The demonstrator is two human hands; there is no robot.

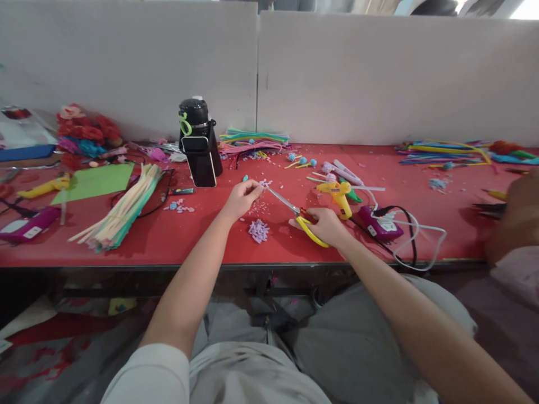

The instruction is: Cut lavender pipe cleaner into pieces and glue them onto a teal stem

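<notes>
My right hand (322, 224) is closed round the yellow handles of the scissors (284, 202), whose blades point up and left toward my other hand. Fingers pinched together, my left hand (243, 197) is at the blade tips; a small lilac piece (264, 184) shows at its fingertips. Below the blades, on the red table (210, 230), lies a small heap of lilac cut pieces (258, 230). Tiny scraps are scattered between the heap and my left hand.
A black bottle (197, 112) and a phone (202, 165) stand behind left. Cream and green stems (122, 207) lie left. A yellow glue gun (337, 193) and a purple power socket (379, 224) with cables are right. Another person's arm (516, 213) reaches in at far right.
</notes>
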